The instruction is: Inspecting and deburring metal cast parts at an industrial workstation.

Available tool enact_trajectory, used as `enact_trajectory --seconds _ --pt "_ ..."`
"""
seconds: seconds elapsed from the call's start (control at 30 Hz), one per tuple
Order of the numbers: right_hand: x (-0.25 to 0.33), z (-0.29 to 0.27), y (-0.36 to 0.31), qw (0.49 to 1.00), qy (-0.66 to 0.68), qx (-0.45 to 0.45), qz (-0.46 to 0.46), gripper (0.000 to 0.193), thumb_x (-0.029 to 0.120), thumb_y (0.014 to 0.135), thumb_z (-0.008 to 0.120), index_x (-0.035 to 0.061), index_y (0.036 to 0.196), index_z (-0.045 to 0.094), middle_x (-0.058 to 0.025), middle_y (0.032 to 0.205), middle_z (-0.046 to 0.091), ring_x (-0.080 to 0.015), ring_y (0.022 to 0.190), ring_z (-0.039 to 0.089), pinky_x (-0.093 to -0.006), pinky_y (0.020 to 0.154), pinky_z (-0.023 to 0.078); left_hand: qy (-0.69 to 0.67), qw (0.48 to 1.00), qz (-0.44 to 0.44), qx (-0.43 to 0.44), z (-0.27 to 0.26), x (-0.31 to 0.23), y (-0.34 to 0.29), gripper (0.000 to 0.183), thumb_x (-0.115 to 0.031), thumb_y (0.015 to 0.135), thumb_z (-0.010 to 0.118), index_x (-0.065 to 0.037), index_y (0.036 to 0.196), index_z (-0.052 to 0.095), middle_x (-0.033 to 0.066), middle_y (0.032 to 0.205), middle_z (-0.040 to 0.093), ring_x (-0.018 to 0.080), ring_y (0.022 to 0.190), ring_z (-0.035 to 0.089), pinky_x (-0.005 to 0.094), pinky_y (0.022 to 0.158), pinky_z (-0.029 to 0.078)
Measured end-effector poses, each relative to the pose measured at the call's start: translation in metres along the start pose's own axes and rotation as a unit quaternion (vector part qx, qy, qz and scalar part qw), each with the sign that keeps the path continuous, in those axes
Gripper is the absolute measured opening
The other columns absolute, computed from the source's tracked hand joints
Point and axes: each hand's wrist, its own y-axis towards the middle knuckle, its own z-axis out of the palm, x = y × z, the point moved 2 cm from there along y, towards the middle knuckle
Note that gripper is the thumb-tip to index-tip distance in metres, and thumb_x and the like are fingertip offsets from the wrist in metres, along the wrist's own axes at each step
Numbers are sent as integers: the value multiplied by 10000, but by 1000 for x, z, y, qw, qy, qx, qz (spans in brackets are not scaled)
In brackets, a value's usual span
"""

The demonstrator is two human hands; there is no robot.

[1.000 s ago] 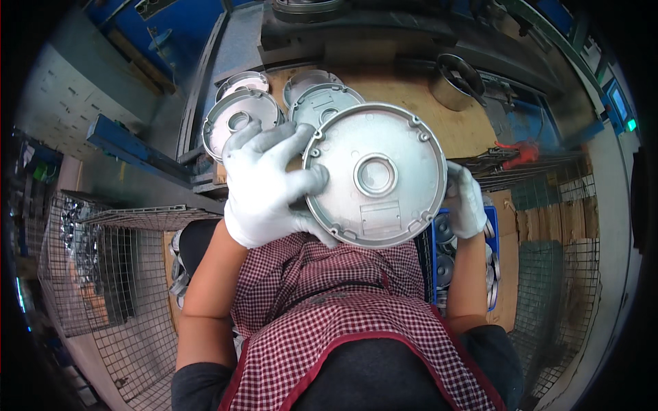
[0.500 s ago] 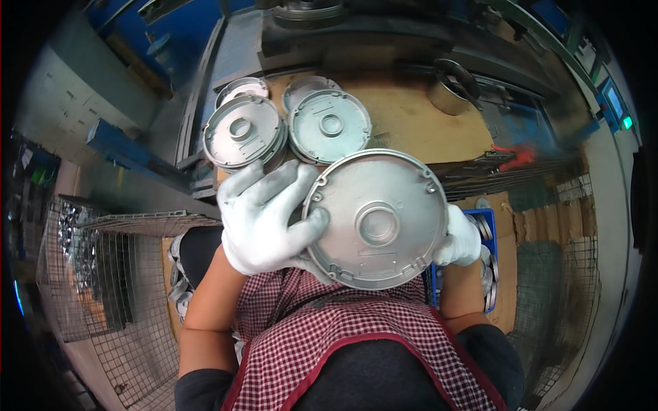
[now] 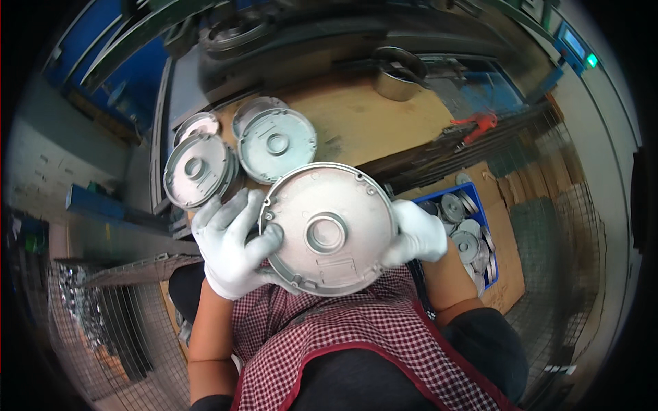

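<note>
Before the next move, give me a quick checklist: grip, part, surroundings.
1. White-gloved left hand on the left rim of the round silver metal cover: ok.
2. White-gloved right hand on its right rim: ok.
3. Cover's far face undamaged: cannot tell; it faces away.
4. Cover clear of the nearest round silver disc on the tan board: cannot tell from one view.
5. Red tool apart from both hands: ok.
</note>
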Motion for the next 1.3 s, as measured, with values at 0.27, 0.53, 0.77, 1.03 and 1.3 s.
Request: enact_trajectory --seconds 0.27,0.53,0.77,1.03,1.3 --pt "-211 -73 -50 899 261 -244 251 360 242 804 683 9 1077 660 -104 972 699 -207 887 651 -336 790 505 -77 987 -39 137 28 6 -7 604 -527 723 682 -53 1092 620 181 1199 607 367 1008 574 469 932 374" --pt "-406 -85 -228 411 398 -775 271 280 404 880 651 125 890 665 -25 681 626 -185 540 561 -333 523 425 -94 975 -126 160 30 40 -57 439 -381 893 626 -49 1180 620 220 1302 569 386 1120 528 489 1000 339" --pt "-392 -57 -156 676 222 -594 376 307 345 871 666 64 992 692 -76 877 711 -200 760 660 -352 662 497 -108 976 -124 141 27 31 -41 395 -231 838 685 -43 1180 623 226 1285 575 388 1140 523 486 1015 342" --pt "-202 -93 -14 802 -251 -534 90 341 352 862 684 35 986 704 -164 977 699 -289 889 667 -383 822 508 -116 970 -208 41 11 82 -25 157 -64 803 683 -20 954 694 159 980 696 325 965 650 392 860 487" --pt "-93 -206 18 707 -396 -586 5 389 373 894 657 4 1009 698 -177 990 703 -321 899 674 -379 836 501 -40 932 -355 -60 19 150 -28 128 -176 840 669 -71 896 715 145 836 678 314 779 653 389 714 515"
